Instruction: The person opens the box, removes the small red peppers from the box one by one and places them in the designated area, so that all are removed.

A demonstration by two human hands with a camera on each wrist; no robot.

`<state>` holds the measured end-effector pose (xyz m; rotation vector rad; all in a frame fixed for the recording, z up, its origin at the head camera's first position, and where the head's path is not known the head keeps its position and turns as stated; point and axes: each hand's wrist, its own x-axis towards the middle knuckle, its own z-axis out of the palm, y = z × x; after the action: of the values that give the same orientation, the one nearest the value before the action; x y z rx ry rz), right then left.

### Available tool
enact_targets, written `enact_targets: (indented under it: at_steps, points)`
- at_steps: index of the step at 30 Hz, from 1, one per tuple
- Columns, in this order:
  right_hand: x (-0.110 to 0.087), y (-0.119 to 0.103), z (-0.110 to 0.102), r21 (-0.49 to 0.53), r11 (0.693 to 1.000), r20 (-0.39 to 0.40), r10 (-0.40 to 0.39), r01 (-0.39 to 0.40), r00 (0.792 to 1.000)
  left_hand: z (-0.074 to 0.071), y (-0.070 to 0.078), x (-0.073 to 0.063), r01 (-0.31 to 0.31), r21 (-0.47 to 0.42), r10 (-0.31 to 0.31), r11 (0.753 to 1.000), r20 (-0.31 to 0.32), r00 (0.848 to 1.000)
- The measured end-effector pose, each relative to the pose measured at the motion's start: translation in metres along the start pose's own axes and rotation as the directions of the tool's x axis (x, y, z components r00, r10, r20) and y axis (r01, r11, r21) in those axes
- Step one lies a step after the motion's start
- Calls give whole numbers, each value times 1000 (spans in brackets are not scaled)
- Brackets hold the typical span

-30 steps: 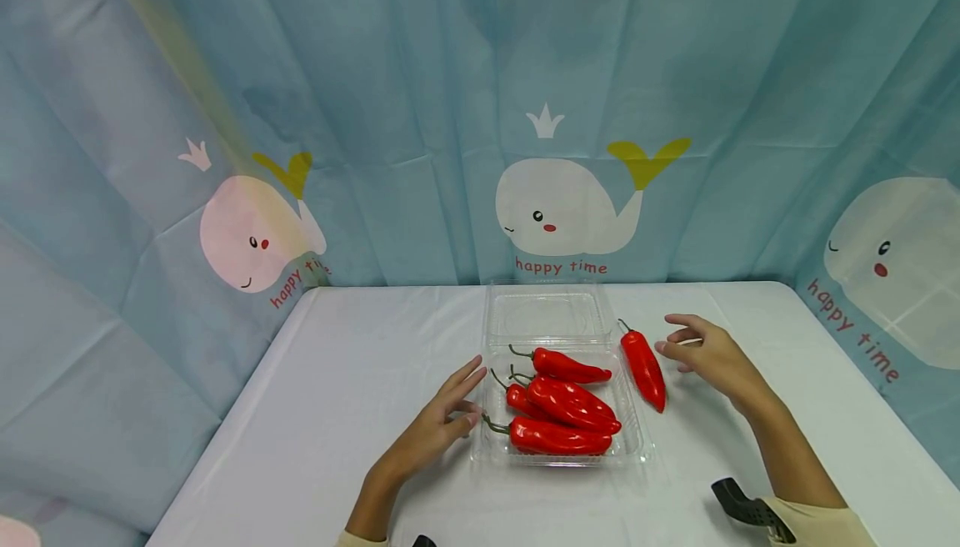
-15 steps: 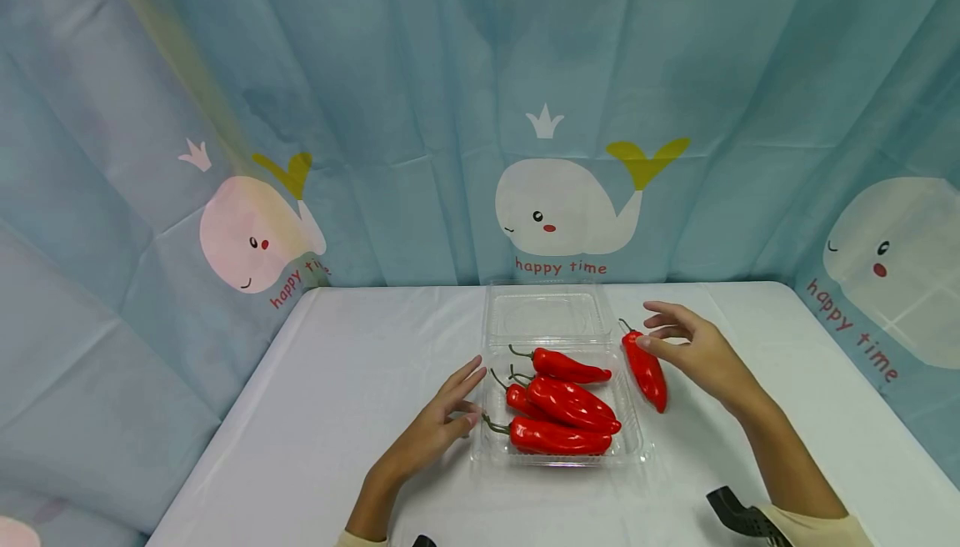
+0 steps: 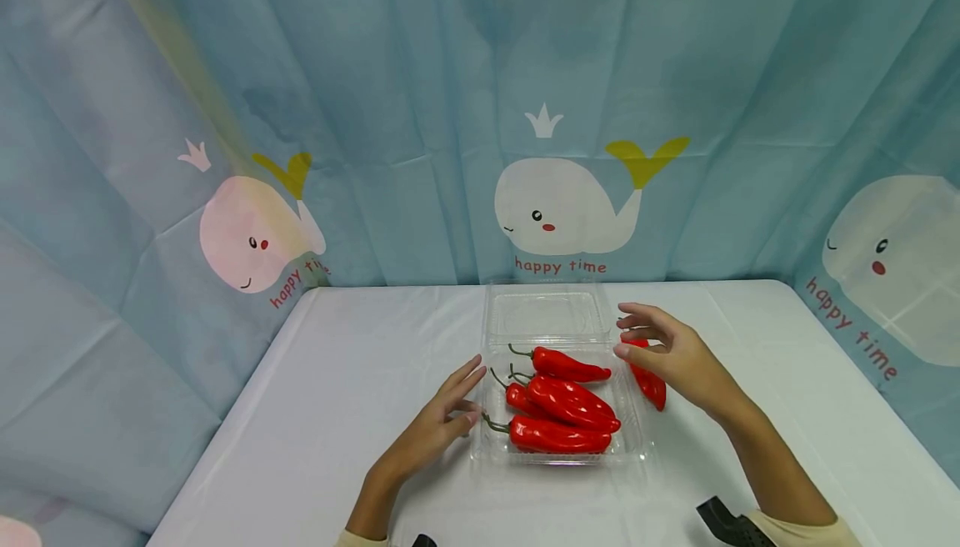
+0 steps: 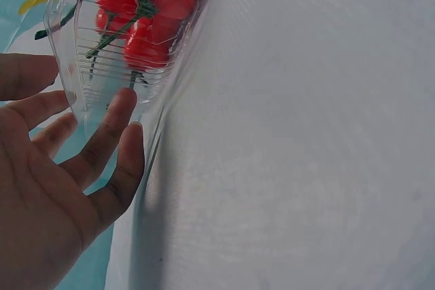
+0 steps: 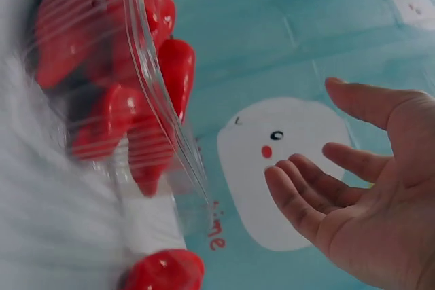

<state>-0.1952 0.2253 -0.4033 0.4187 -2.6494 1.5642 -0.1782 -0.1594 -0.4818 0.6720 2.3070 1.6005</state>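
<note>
A clear plastic clamshell box (image 3: 637, 439) lies with its lid (image 3: 546, 313) folded back, several red chili peppers (image 3: 573, 403) inside. My left hand (image 3: 431, 430) is at the box's left side, fingers relaxed; in the left wrist view its fingertips (image 4: 124, 103) are right at the ribbed wall near the green stems. One more red pepper (image 3: 649, 387) lies on the table right of the box. Over that pepper's stem end hovers my right hand (image 3: 678, 359), loosely bent and holding nothing, hiding part of it. In the right wrist view, the hand (image 5: 367, 195) is raised with spread fingers.
A white cloth covers the table (image 3: 360, 347). Behind and beside it hangs a blue curtain (image 3: 405, 213) printed with whales. A black strap piece (image 3: 731, 522) shows at the right sleeve.
My right hand has moved left, from beside the loose pepper to over its stem end. The left hand and the peppers in the box look unmoved.
</note>
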Motion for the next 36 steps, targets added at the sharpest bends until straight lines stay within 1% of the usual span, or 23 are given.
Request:
enact_targets:
  at_steps: [6,13,19,21,24,28,33,36]
  points:
    - [-1,-4,10,9,1000,20,9,-9,1000,0,1,1,3,-10,-3,1000,6,1000]
    - [-1,-6,21,46,998,69,-38,35,997,0,0,1,3,-7,-3,1000,3,1000]
    - [-1,-6,33,96,995,124,-39,27,992,0,-1,1,20,-4,-20,1000,2,1000]
    - [-1,-5,36,90,995,136,-41,29,990,0,0,1,29,-5,-29,1000,1,1000]
    - [0,-4,41,73,997,154,-39,28,987,0,-1,1,26,-1,-26,1000,-3,1000]
    - [0,-2,47,68,998,187,-14,2,982,0,-1,2,8,8,-8,1000,-2,1000]
    - [0,-1,55,54,998,232,25,-39,972,0,0,2,7,2,-7,1000,1,1000]
    - [0,0,59,35,999,251,23,-33,968,0,1,1,11,-1,-11,1000,1,1000]
